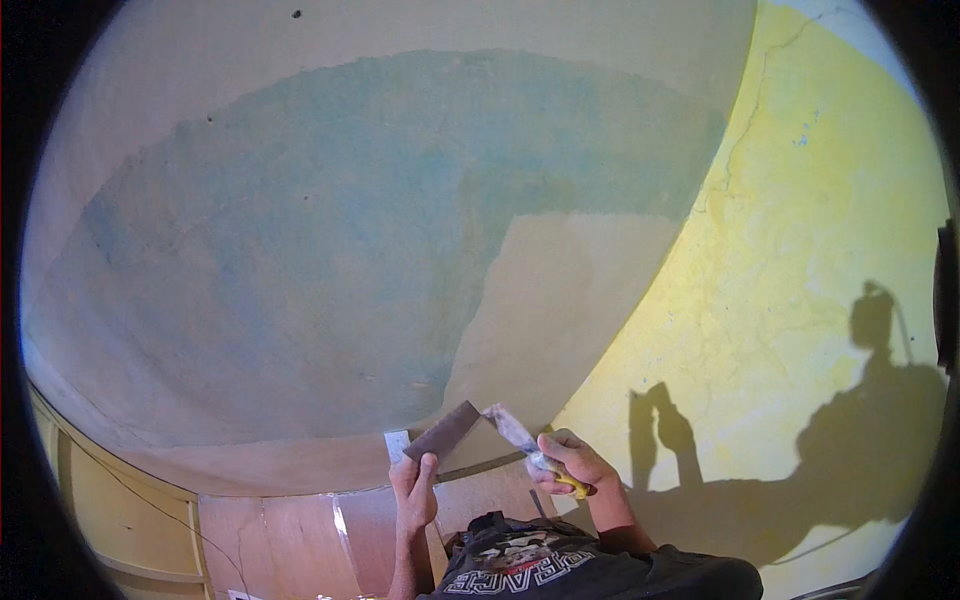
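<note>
My left hand is closed around the lower end of a flat, dark, rectangular scraper plate, its thumb laid over the near face. In my right hand is a putty knife with a yellow handle, its blade smeared with whitish material. The knife's tip points up and left and comes close to the plate's upper right corner; I cannot tell whether they touch. Both tools are held up in front of my dark shirt. My right fingers partly cover the handle.
Ahead is a large wall with a blue-green area bordered by beige coating. A yellow wall with a crack stands at right, bearing my shadow. Pinkish panels are below, a cream wooden frame and a thin cable at lower left.
</note>
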Tool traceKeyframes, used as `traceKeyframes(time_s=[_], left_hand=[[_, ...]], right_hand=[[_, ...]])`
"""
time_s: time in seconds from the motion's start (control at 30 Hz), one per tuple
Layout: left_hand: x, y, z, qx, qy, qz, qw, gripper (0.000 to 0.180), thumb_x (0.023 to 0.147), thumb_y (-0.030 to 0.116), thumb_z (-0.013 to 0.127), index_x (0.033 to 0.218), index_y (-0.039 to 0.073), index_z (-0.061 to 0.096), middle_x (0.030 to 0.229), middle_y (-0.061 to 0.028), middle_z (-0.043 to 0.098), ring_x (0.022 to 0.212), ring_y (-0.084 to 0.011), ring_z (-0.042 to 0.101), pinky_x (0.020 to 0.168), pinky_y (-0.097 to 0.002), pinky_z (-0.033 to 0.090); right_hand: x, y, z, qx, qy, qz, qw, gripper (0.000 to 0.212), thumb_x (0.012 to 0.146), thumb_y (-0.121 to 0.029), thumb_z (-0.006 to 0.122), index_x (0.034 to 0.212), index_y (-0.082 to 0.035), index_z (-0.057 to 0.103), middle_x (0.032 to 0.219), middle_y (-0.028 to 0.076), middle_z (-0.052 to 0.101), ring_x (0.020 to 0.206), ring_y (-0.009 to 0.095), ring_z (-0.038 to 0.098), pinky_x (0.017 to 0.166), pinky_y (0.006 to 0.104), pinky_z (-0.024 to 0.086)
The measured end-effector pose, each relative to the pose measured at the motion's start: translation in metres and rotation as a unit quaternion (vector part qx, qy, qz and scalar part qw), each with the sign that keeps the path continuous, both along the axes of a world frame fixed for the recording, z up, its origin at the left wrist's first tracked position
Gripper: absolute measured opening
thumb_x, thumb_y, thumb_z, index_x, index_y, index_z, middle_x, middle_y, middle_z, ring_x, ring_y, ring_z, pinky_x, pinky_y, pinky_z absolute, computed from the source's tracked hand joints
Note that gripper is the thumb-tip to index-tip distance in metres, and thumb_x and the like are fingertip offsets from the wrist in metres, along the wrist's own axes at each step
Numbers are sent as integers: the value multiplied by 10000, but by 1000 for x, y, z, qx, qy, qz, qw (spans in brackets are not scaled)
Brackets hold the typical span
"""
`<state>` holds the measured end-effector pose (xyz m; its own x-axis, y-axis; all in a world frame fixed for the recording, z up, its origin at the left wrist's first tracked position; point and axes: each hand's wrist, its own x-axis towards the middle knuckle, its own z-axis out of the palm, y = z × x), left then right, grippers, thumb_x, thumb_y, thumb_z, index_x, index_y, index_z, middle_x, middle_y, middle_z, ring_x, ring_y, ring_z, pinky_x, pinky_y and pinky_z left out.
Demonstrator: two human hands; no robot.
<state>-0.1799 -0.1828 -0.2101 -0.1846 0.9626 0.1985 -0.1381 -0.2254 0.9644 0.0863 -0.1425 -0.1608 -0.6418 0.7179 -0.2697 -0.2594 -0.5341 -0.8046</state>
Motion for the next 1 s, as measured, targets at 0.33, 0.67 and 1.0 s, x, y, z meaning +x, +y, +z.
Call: traceKeyframes(time_s=[0.33,0.67,1.0], left_hand=[[32,23,13,35,-1,80,996,275,1041,233,559,1079,-26,647,886,51,556,788,-86,462,676,-258,366],[64,19,23,26,182,34,982,224,1013,172,564,1064,-28,650,649,-98,449,614,-150,426,572,-327,376],[66,26,21,-39,188,-21,981,312,1049,234,524,1148,-38,640,742,-4,537,725,-110,447,641,-306,406]], right_hand=[[32,-9,-6,40,23,16,999,431,1012,-268,605,1327,21,544,712,13,484,496,51,406,419,202,338],[53,1,-6,86,-146,-2,986,330,1014,-254,612,817,11,592,624,30,547,437,75,472,399,249,353],[65,1,-26,127,-166,90,974,318,1007,-224,616,797,15,604,653,16,555,458,63,463,429,251,375]])
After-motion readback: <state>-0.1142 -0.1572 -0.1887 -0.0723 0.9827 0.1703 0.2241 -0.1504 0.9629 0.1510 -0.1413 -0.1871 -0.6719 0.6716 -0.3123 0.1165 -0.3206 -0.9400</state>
